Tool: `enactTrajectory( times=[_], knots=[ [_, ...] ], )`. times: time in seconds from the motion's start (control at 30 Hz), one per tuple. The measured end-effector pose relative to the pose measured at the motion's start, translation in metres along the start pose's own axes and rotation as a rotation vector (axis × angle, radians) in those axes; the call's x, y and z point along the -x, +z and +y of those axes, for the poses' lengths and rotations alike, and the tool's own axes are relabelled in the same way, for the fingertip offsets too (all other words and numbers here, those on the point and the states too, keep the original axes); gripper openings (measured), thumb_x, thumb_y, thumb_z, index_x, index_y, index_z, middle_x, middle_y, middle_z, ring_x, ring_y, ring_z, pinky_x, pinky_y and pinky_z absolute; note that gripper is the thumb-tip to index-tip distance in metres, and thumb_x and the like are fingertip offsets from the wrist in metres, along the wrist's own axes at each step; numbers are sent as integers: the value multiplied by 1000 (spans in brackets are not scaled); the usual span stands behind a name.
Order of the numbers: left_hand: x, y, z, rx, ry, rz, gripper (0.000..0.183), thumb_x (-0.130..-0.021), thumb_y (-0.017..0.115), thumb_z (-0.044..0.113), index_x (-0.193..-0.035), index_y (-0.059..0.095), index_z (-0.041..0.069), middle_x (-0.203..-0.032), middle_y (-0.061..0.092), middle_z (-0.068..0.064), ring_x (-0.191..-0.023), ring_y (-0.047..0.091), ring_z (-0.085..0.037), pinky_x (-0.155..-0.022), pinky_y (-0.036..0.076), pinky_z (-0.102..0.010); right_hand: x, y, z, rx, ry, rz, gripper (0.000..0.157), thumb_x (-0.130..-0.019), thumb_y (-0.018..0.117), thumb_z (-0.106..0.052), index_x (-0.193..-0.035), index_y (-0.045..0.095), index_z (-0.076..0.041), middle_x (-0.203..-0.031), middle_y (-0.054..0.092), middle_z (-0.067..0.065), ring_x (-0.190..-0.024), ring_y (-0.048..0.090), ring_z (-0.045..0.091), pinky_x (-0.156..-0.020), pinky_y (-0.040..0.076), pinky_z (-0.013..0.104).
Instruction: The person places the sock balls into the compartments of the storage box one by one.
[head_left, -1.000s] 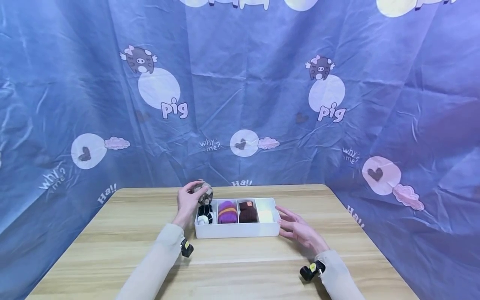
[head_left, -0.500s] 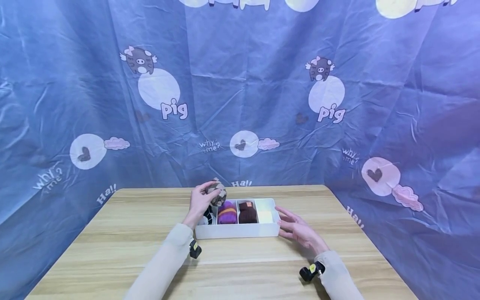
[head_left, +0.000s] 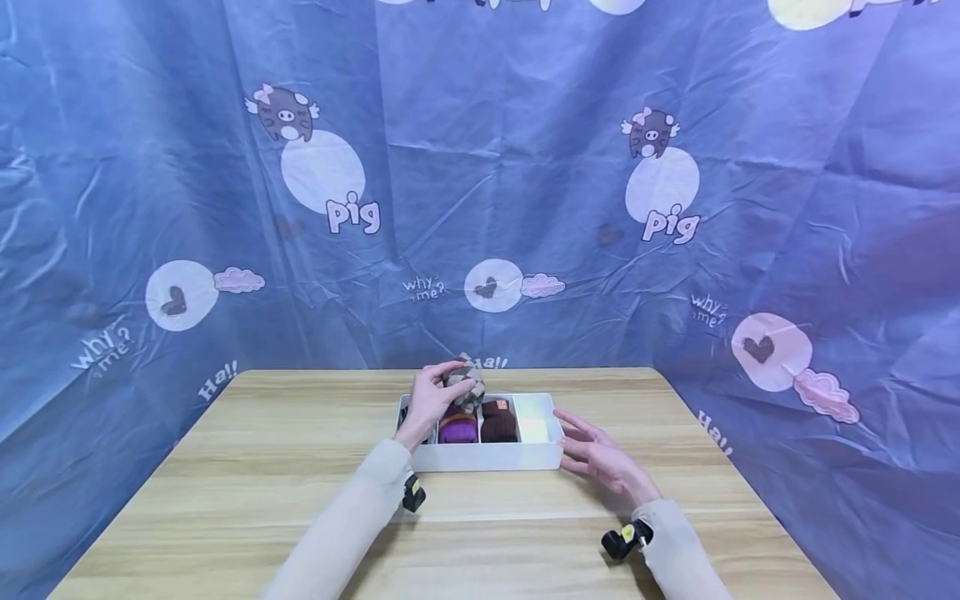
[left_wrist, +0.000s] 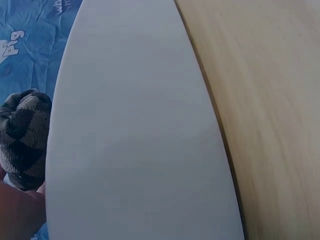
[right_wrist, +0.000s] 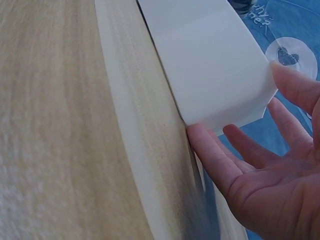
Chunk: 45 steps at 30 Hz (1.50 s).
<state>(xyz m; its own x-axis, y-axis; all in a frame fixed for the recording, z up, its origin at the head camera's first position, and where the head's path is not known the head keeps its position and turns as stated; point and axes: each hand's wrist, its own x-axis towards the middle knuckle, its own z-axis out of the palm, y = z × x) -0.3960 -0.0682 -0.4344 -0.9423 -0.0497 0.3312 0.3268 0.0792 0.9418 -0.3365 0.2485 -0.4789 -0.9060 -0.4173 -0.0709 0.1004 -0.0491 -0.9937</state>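
My left hand pinches a rolled-up pair of grey-brown checkered socks between thumb and fingers. It is held above the white divided box, over the compartment with the purple rolled socks, and partly covers them. At the left wrist view's edge, the knit of the checkered socks shows beside the box wall. Dark brown rolled socks fill the third compartment. The right-end compartment shows bare white. Fairly straight fingers of my right hand touch the box's right end, as the right wrist view also shows.
A black-and-white sock bundle lies in the leftmost compartment, mostly hidden by my left hand. The box stands on a wooden table. Behind and at both sides hangs a blue printed cloth.
My left hand has carried the checkered socks rightward, from above the leftmost compartment to above the purple socks. My right hand has stayed at the box's right end.
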Motion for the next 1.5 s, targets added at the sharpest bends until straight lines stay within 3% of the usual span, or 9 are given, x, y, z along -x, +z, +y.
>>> enactTrajectory(
  times=[0.2, 0.37, 0.6, 0.83, 1.2, 1.33, 1.5],
  knots=[
    [4, 13, -1, -52, 4, -21, 43, -75, 85, 21, -115, 73, 11, -116, 62, -11, -111, 52, -23, -101, 45, -40, -1, -1, 1, -12, 5, -12, 73, -99, 56, -11, -158, 13, -12, -158, 10, 32, -117, 58, 18, -102, 49, 39],
    [8, 24, 0, -92, 6, -45, 42, -74, 86, 25, -114, 74, 15, -118, 62, -10, -114, 53, -24, -103, 44, -43, -3, -2, 1, -21, 7, -24, 73, -99, 55, -11, -158, 12, -12, -158, 8, 32, -115, 59, 16, -100, 50, 36],
    [13, 43, 5, -219, 74, -106, 39, -74, 85, 35, -110, 76, 23, -121, 65, -2, -116, 55, -22, -102, 44, -42, -1, -2, 2, -21, 16, -1, 73, -98, 57, -10, -158, 14, -12, -158, 12, 30, -115, 59, 17, -99, 51, 36],
    [16, 66, 9, -215, 82, -149, 40, -72, 86, 34, -108, 76, 20, -115, 65, -5, -109, 57, -21, -95, 48, -39, -2, -2, 0, -6, 38, 19, 73, -98, 56, -9, -158, 14, -13, -158, 13, 30, -114, 60, 17, -99, 51, 37],
    [27, 91, 12, -336, 132, -223, 37, -73, 85, 33, -107, 77, 21, -110, 71, -1, -105, 61, -16, -94, 47, -32, -4, 1, 0, -7, 52, 32, 72, -97, 57, -9, -157, 17, -13, -158, 16, 29, -116, 59, 19, -101, 49, 41],
    [31, 98, 13, -396, 137, -214, 37, -73, 85, 35, -107, 77, 23, -107, 69, 0, -102, 59, -14, -92, 45, -31, -3, 2, 0, -18, 49, 25, 74, -98, 57, -9, -158, 14, -11, -158, 13, 30, -115, 60, 18, -101, 49, 41],
    [32, 105, 13, -394, 148, -203, 38, -74, 85, 34, -109, 76, 21, -107, 67, 0, -100, 56, -14, -90, 44, -31, -2, 0, -2, -8, 33, 20, 75, -98, 55, -8, -158, 10, -11, -158, 10, 32, -113, 61, 17, -101, 50, 39]
  ],
)
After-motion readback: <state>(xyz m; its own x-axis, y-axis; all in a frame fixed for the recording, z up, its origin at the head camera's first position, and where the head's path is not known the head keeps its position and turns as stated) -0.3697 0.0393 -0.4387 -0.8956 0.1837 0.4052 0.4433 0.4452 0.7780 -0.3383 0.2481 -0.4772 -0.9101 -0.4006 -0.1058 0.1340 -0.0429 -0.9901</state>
